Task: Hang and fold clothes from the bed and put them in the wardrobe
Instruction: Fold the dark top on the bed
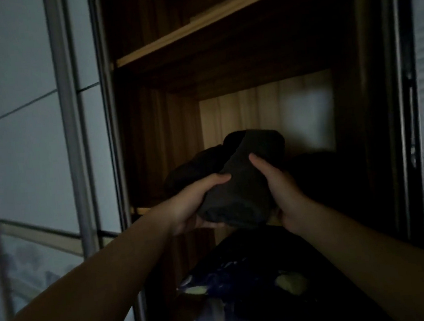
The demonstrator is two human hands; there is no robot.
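Observation:
A folded dark grey garment (244, 183) is held between both hands at the front of a dim wardrobe shelf (139, 210). My left hand (194, 203) grips its left side, thumb on top and fingers beneath. My right hand (281, 187) grips its right side with the thumb laid along the top. Behind the garment on the same shelf lies another dark piece of clothing (194, 172). The far end of the held garment reaches into the shelf opening.
An upper wooden shelf (193, 30) runs above. Below, a stack of dark blue patterned fabric (249, 286) fills the lower compartment. A sliding wardrobe door with pale panels (36, 151) stands at the left, a dark frame (403, 116) at the right.

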